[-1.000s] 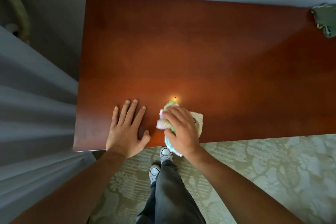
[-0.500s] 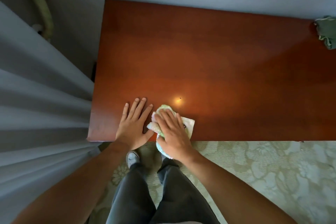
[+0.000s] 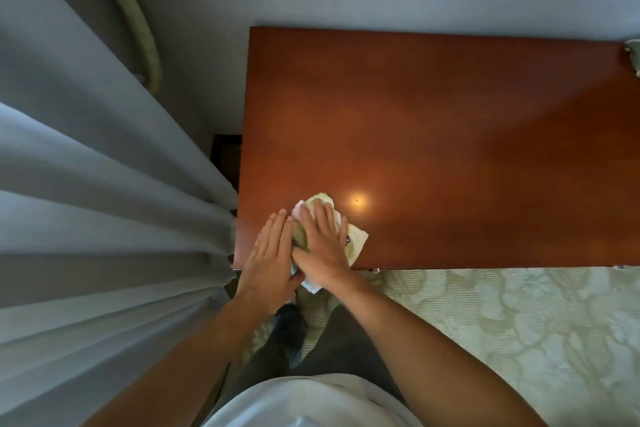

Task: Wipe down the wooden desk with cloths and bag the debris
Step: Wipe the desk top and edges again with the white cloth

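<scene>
The cloth (image 3: 353,241), pale with green patches, lies bunched on the near left corner of the wooden desk (image 3: 450,135), one end hanging over the near edge. The right hand (image 3: 322,246) presses flat on top of it, fingers straight and spread. The left hand (image 3: 268,258) lies flat just beside it, fingers extended on the desk surface and against the cloth's left side; it grips nothing. A small bright reflection with a dark speck (image 3: 356,199) sits just right of the cloth. A second, green cloth (image 3: 634,57) lies at the far right corner. Grey curtain (image 3: 104,218) hangs left of the desk; patterned carpet (image 3: 502,322) lies below.
</scene>
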